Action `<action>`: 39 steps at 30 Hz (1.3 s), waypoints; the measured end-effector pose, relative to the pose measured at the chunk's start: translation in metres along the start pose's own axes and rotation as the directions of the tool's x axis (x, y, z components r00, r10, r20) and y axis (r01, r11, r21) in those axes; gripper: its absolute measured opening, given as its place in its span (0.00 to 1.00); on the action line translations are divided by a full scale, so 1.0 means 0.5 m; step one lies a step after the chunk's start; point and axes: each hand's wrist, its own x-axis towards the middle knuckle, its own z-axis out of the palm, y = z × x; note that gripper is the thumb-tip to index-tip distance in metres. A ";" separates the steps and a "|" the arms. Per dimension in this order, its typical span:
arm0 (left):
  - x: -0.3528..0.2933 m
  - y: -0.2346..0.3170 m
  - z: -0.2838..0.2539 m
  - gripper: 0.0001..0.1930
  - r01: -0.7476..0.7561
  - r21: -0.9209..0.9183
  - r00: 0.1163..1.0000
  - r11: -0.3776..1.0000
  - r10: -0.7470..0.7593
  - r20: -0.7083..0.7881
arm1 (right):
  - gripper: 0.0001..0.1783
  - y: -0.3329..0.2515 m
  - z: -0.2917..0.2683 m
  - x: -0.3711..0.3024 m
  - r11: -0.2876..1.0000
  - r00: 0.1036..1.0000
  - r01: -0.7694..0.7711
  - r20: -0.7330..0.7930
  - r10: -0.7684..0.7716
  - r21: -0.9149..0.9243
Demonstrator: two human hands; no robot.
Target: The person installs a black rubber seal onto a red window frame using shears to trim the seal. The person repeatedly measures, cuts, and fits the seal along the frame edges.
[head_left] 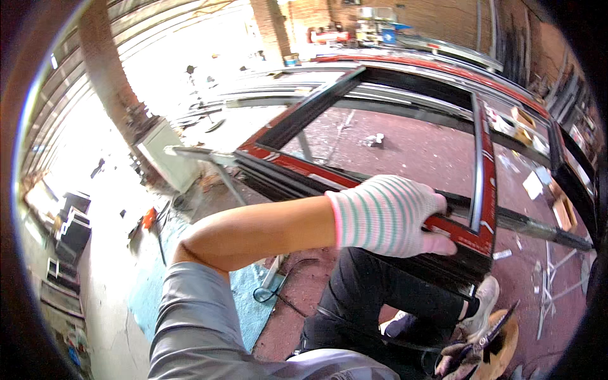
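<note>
My left hand point(389, 215), in a white knit glove with pink and green stripes, is closed over the near bar of a window frame point(304, 170). Its thumb lies on the near side of the bar and its fingers reach over the top, close to the right corner. The frame is of dark metal profiles with red film on its upper faces, and lies tilted with its opening bare. I cannot see my right hand. Beside my shoe at the lower right, a soiled cloth or glove point(453, 361) and a black tool point(497, 329) are by a round wooden piece point(506, 351).
Long profiles point(430, 60) lie across supports behind the frame. Another dark frame point(573, 155) stands at the right edge. Cardboard boxes point(563, 212) and offcuts litter the reddish floor. A blue sheet point(253, 310) with a cable is at the left, near a brick pillar point(107, 69).
</note>
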 end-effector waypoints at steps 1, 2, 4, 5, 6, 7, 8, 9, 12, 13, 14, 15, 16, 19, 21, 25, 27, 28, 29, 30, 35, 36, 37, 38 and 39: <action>-0.006 -0.002 -0.002 0.33 0.019 -0.025 1.000 0.999 -0.019 0.018 | 0.38 -0.001 -0.008 0.009 0.998 0.997 -0.057 0.044 0.057 0.014; -0.011 -0.006 -0.001 0.33 0.031 -0.021 1.000 0.999 -0.030 0.008 | 0.40 0.004 0.000 0.014 0.997 0.997 -0.071 -0.026 0.071 0.005; -0.017 -0.015 0.010 0.34 0.029 -0.020 1.000 0.999 -0.029 -0.009 | 0.45 -0.039 0.051 0.033 0.995 0.977 -0.101 -0.190 0.095 -0.022; -0.022 -0.019 0.012 0.34 0.017 -0.020 0.999 1.000 -0.018 -0.027 | 0.45 -0.047 0.052 0.038 0.995 0.985 -0.097 -0.144 0.092 -0.024; -0.022 -0.021 0.014 0.34 0.001 -0.019 0.999 1.000 -0.002 -0.044 | 0.45 -0.054 0.049 0.043 0.996 0.991 -0.091 -0.103 0.088 -0.025; -0.023 -0.021 0.012 0.34 -0.016 -0.017 0.998 1.000 0.015 -0.060 | 0.45 -0.062 0.048 0.048 0.996 0.994 -0.086 -0.063 0.084 -0.026; -0.029 -0.021 0.009 0.34 -0.011 -0.013 0.998 1.000 0.010 -0.063 | 0.46 -0.073 0.053 0.048 0.985 0.982 -0.163 -0.084 0.168 0.060; -0.035 -0.027 0.004 0.35 -0.010 -0.027 0.998 1.000 0.008 -0.059 | 0.46 -0.036 0.027 0.039 0.987 0.984 -0.151 -0.089 0.156 0.057; -0.051 -0.055 -0.002 0.33 0.032 -0.034 0.999 0.999 -0.033 -0.033 | 0.46 0.096 -0.057 -0.001 0.988 0.985 -0.133 -0.101 0.141 0.082; -0.049 -0.053 -0.003 0.33 0.027 -0.020 0.999 0.999 -0.028 -0.040 | 0.46 0.105 -0.063 -0.005 0.986 0.984 -0.131 -0.112 0.142 0.100; -0.046 -0.049 -0.001 0.33 0.020 -0.007 0.999 1.000 -0.021 -0.047 | 0.46 0.114 -0.068 -0.009 0.982 0.979 -0.130 -0.141 0.148 0.134; -0.046 -0.045 0.001 0.32 0.018 0.004 0.998 1.000 -0.018 -0.052 | 0.46 0.109 -0.061 -0.008 0.977 0.973 -0.131 -0.167 0.159 0.168; -0.047 -0.041 -0.005 0.30 0.035 -0.032 0.999 0.999 -0.036 -0.017 | 0.45 0.102 -0.050 -0.012 0.967 0.961 -0.130 -0.211 0.176 0.217; -0.036 -0.029 -0.004 0.28 0.020 0.023 0.999 1.000 -0.019 -0.046 | 0.34 0.046 -0.004 -0.003 0.794 0.826 -0.104 -0.393 0.404 0.599; -0.031 -0.032 0.003 0.25 0.012 -0.022 0.996 1.000 -0.014 -0.093 | 0.38 0.009 0.056 -0.005 0.994 0.858 -0.108 -0.502 0.110 0.033; -0.047 -0.057 0.001 0.26 0.043 0.018 0.993 0.999 -0.041 -0.112 | 0.33 0.002 0.009 -0.013 0.993 0.984 -0.115 -0.138 0.115 0.010; -0.052 -0.058 -0.012 0.26 0.088 0.012 0.995 0.996 -0.087 -0.049 | 0.33 0.003 -0.002 -0.010 0.947 0.980 -0.181 -0.037 0.198 0.265; -0.046 -0.055 -0.010 0.26 0.093 0.004 0.995 0.996 -0.093 -0.046 | 0.36 0.001 0.004 -0.010 0.940 0.973 -0.191 -0.072 0.219 0.282; -0.041 -0.051 -0.008 0.26 0.101 -0.006 0.994 0.995 -0.102 -0.045 | 0.40 -0.002 0.009 -0.009 0.933 0.964 -0.200 -0.107 0.241 0.298; -0.035 -0.053 -0.001 0.26 0.072 0.005 0.995 0.997 -0.071 -0.063 | 0.47 -0.029 0.033 0.003 0.955 0.948 -0.231 -0.178 0.264 0.186; -0.046 -0.066 0.006 0.25 -0.053 0.057 0.990 0.997 0.060 -0.128 | 0.56 -0.028 0.040 0.006 0.964 0.942 -0.249 -0.206 0.264 0.099; -0.052 -0.064 0.001 0.24 -0.034 0.040 0.993 0.999 0.038 -0.109 | 0.56 -0.033 0.047 0.010 0.971 0.945 -0.223 -0.226 0.236 0.083; -0.054 -0.073 0.001 0.24 -0.080 0.007 0.989 0.997 0.080 -0.122 | 0.56 -0.042 0.060 0.016 0.978 0.947 -0.198 -0.245 0.209 0.067; -0.057 -0.088 0.002 0.24 -0.125 -0.026 0.983 0.992 0.120 -0.136 | 0.56 -0.047 0.067 0.021 0.984 0.948 -0.173 -0.262 0.181 0.051; -0.056 -0.100 0.002 0.24 -0.177 -0.060 0.975 0.982 0.167 -0.147 | 0.55 -0.037 0.061 0.017 0.983 0.951 -0.168 -0.249 0.181 0.071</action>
